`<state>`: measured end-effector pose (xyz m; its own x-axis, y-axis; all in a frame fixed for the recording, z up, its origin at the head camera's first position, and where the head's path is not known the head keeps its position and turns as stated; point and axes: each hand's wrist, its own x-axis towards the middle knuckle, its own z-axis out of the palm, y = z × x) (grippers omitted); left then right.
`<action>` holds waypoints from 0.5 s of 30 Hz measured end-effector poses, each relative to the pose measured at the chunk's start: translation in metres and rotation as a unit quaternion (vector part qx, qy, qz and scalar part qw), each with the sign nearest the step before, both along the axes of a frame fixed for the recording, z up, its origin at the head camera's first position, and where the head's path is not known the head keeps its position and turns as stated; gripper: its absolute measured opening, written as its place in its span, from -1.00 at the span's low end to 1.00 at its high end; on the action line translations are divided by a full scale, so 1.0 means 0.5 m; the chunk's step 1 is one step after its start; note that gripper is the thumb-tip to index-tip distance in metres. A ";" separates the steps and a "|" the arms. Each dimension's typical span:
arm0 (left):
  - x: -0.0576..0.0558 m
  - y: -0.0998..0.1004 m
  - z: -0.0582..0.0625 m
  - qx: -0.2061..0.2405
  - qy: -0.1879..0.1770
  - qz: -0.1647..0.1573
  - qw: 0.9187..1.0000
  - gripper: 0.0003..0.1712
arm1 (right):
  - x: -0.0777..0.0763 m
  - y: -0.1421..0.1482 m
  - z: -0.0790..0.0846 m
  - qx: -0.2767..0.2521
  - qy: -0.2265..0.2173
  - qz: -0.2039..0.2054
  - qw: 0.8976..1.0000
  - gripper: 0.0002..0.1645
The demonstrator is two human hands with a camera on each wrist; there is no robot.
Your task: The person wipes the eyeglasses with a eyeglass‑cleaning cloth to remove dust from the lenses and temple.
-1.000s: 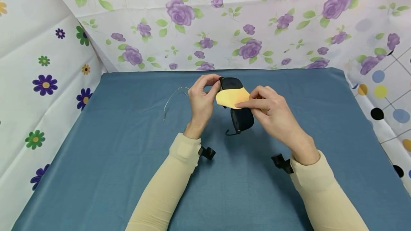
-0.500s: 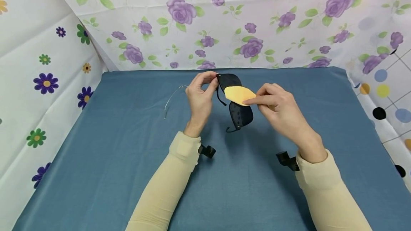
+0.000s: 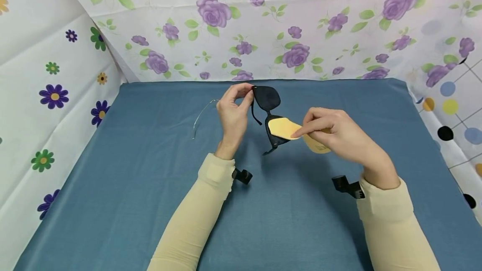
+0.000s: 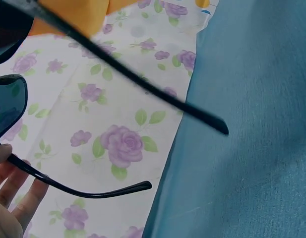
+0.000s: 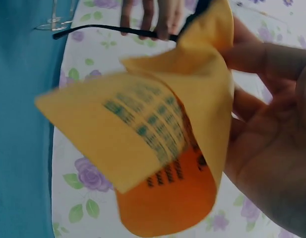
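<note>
My left hand (image 3: 232,116) pinches a pair of black sunglasses (image 3: 266,98) at one end of the frame, near the hinge. They hang tilted over the table, one lens above the other. With thumb and fingers my right hand (image 3: 340,133) pinches a yellow lens cloth (image 3: 283,128), which overlaps the lower lens in the head view. Printed text shows on the folded cloth (image 5: 207,94) in the right wrist view, and part of it hangs below that hand. Both temples of the sunglasses (image 4: 93,195) stick out unfolded in the left wrist view.
A thin metal wire-like piece (image 3: 197,117) lies on the blue tablecloth (image 3: 150,170), partly behind the left hand. A flowered white sheet (image 3: 241,16) rises along the back edge, with more patterned sheets at both sides. Each wrist carries a small black camera (image 3: 242,176).
The right hand has moved the cloth right and down, from across the middle of the sunglasses to the lower lens, uncovering the upper lens. The left hand has shifted slightly left, still holding the frame.
</note>
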<state>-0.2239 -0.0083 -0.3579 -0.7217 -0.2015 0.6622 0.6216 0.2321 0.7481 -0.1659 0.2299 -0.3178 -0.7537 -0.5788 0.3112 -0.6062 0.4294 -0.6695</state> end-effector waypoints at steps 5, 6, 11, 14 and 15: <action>0.000 0.001 -0.002 -0.002 -0.008 -0.006 1.000 -0.90 | -0.008 0.025 0.009 -0.050 -0.089 -0.017 0.995 -0.68; 0.000 0.002 -0.002 -0.002 -0.009 -0.007 1.000 -0.90 | -0.011 0.028 0.008 -0.059 -0.113 -0.036 0.991 -0.71; 0.002 0.003 -0.001 -0.001 -0.009 -0.012 1.000 -0.90 | -0.033 0.036 -0.005 -0.050 -0.209 -0.130 0.968 -0.65; 0.002 0.003 -0.002 0.001 -0.008 -0.019 1.000 -0.89 | -0.041 0.037 -0.015 -0.008 -0.201 -0.153 0.968 -0.66; 0.002 0.003 -0.001 0.001 -0.008 -0.022 1.000 -0.89 | -0.042 0.037 -0.016 -0.002 -0.194 -0.154 0.969 -0.67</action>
<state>-0.2230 -0.0065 -0.3586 -0.7399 -0.1710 0.6506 0.6194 0.2041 0.7581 -0.1870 0.2482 -0.3258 -0.9514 -0.3067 -0.0284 -0.1514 0.5461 -0.8239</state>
